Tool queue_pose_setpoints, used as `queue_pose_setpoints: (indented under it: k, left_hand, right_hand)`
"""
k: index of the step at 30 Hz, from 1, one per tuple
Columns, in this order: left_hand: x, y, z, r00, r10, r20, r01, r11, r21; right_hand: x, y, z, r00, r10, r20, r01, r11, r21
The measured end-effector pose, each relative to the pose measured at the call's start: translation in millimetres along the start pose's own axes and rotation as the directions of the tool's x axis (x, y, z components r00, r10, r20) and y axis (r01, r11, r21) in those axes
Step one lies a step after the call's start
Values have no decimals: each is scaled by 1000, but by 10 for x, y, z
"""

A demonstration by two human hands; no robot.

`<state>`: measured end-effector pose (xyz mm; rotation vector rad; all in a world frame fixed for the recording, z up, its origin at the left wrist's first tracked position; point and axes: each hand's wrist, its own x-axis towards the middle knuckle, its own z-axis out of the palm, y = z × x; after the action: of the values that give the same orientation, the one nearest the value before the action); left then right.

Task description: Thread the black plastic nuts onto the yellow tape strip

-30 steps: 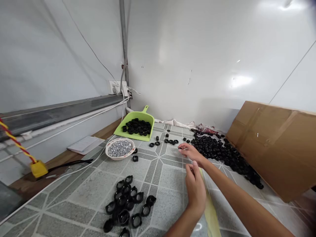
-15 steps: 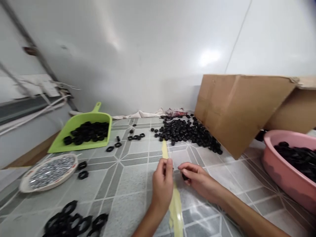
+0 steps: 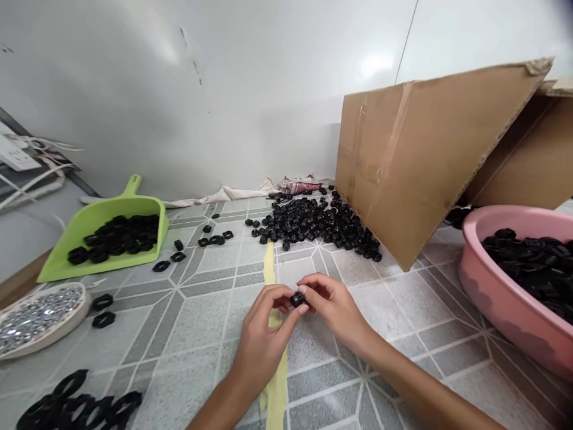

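A small black round part [image 3: 297,299] sits between the fingertips of my two hands, over the yellow tape strip [image 3: 278,382]. My left hand [image 3: 262,328] is closed on its left side, thumb below and fingers above. From the right, my right hand [image 3: 333,307] pinches the same part between thumb and forefinger. Beyond the hands lies a heap of small black parts [image 3: 308,221] of similar size. Whether my left fingers also hold some smaller piece is hidden.
At left, a green dustpan [image 3: 62,254] holds black rings, and a white dish [image 3: 83,304] holds small shiny silver pieces. Loose black rings [image 3: 74,406] lie front left. A cardboard box [image 3: 394,161] leans at the right behind a pink basin [image 3: 474,275] of black parts.
My hands, apart before, have come together, and the black part from my right hand is now between both. The view has shifted to the right.
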<state>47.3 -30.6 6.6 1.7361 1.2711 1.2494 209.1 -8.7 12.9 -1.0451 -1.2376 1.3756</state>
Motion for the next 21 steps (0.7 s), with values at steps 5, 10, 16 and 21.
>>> queue_pose_setpoints:
  k: [5,10,16,21]
  left_hand:
    - [33,-10,-9,991,-135,-6,134,987,-94]
    - [122,-87,-35,966,-256,30,255,936,-242]
    - [211,-99,-78,945,-311,102,327,881,-342]
    - [212,-15,-83,945,-305,116,326,889,-321]
  right_hand:
    - [-16,-39,-11,999,28,41,-30,998,52]
    - [0,12,-6,998,58,40,-61,995,78]
    - [-12,63,-14,999,-16,30,18,999,-48]
    - [-34,63,-15,994,-91,61,101,978,-183]
